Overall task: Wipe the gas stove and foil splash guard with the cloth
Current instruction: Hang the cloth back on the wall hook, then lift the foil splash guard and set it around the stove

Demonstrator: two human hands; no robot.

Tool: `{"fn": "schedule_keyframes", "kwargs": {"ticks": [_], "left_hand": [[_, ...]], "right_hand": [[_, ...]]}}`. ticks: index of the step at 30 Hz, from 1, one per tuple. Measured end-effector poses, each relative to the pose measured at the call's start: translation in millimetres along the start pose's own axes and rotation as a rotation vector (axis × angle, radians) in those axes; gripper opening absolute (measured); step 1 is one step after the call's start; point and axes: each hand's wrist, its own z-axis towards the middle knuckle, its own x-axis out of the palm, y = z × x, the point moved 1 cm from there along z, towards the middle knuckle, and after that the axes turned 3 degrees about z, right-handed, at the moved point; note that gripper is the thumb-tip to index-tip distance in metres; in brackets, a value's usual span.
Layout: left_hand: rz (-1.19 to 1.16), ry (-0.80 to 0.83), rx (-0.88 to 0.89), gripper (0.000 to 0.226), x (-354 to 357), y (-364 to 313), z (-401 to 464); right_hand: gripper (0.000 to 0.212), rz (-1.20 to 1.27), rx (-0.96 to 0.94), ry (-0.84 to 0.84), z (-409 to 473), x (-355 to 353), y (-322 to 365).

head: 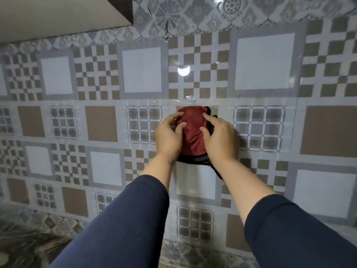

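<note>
1. At 10 to 11 o'clock, in the upper left corner, the pale underside of a cabinet [58, 14] with a dark edge juts over the wall.
2. The splash guard [266, 117] fills nearly the whole view: a glossy sheet printed with brown, grey and white squares and checks. A round glare spot [183, 70] sits on it at 12 o'clock, above the hands.
3. The left sleeve [123, 219], navy, rises from 7 o'clock toward the centre; the forearm is bare from the cuff up and the wrist is fairly straight.
4. The left hand [169, 136] is just left of centre, back toward the camera. Its fingers curl around the cloth's left edge and its thumb presses into the fabric, so it is gripping the cloth.
5. The cloth [193, 132], red with a dark border, is bunched at the centre between both hands and lies against the splash guard. Its dark hem hangs below the wrists toward 6 o'clock.
6. The right hand [220, 138] is just right of centre, mirroring the left: fingers closed over the cloth's right edge, thumb on the red fabric, also gripping it.
7. The right sleeve [297, 235], navy, comes in from 5 o'clock, the bare forearm reaching up to the hand.
8. The stove is out of view.
</note>
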Motion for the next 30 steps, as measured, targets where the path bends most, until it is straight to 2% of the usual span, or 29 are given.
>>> {"fn": "schedule_keyframes", "kwargs": {"ticks": [5,8,11,14,16,20,23,27,30], "left_hand": [[0.076,0.117,-0.071,0.039,-17.5,-7.0,-26.0],[0.148,0.168,-0.079,0.050,-41.7,-5.3,-59.3],[0.300,0.221,-0.184,0.045,-76.3,1.7,-94.6],[0.471,0.307,-0.300,0.036,-122.7,7.1,-134.6],[0.566,0.351,-0.368,0.033,-161.6,10.1,-161.5],[0.711,0.396,-0.519,0.029,-247.7,15.9,-220.0],[0.767,0.319,-0.633,0.028,-314.5,21.1,-273.0],[0.826,0.127,-0.796,0.026,-405.4,30.2,-351.7],[0.892,0.082,-0.925,0.026,-461.2,33.7,-409.4]], "right_hand": [[0.044,0.058,0.090,0.093,-29.3,-10.8,-0.3],[0.048,-0.010,0.064,0.056,-66.3,-24.2,7.7],[0.038,-0.062,0.068,0.136,-106.9,-32.2,28.2],[0.021,-0.055,0.140,0.445,-149.8,-32.4,55.0],[0.018,-0.044,0.144,0.678,-180.2,-26.0,75.4],[0.025,0.023,0.141,1.166,-244.7,-5.9,128.2],[0.036,0.079,0.108,1.501,-301.7,4.7,172.5],[0.046,0.097,0.002,1.725,-384.6,22.8,218.0],[0.047,0.140,-0.073,1.798,-437.1,32.8,250.6]]}}
